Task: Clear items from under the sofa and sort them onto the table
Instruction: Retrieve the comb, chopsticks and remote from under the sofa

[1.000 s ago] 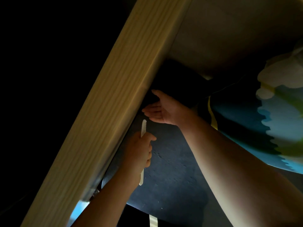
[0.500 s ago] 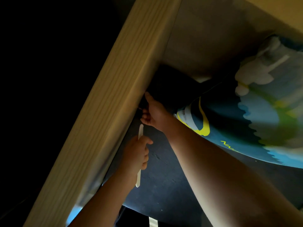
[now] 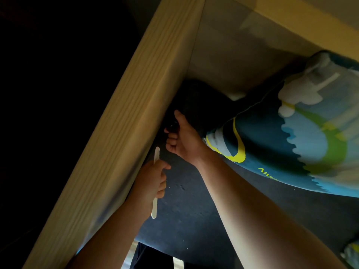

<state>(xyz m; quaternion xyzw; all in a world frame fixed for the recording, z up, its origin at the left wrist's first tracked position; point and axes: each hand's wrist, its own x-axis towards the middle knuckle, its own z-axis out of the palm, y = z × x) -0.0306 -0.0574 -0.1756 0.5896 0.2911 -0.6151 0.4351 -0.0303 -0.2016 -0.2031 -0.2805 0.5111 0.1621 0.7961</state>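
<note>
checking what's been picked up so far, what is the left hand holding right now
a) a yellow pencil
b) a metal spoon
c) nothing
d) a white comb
d: the left hand grips a thin white comb, its fine teeth showing above the fist and its plain handle end sticking out below, beside the wooden beam.

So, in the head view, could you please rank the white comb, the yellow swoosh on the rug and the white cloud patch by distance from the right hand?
From the right hand:
1. White comb, just below-left, held by the left hand.
2. Yellow swoosh, to its right on the rug.
3. White cloud patch, far upper right.
</note>
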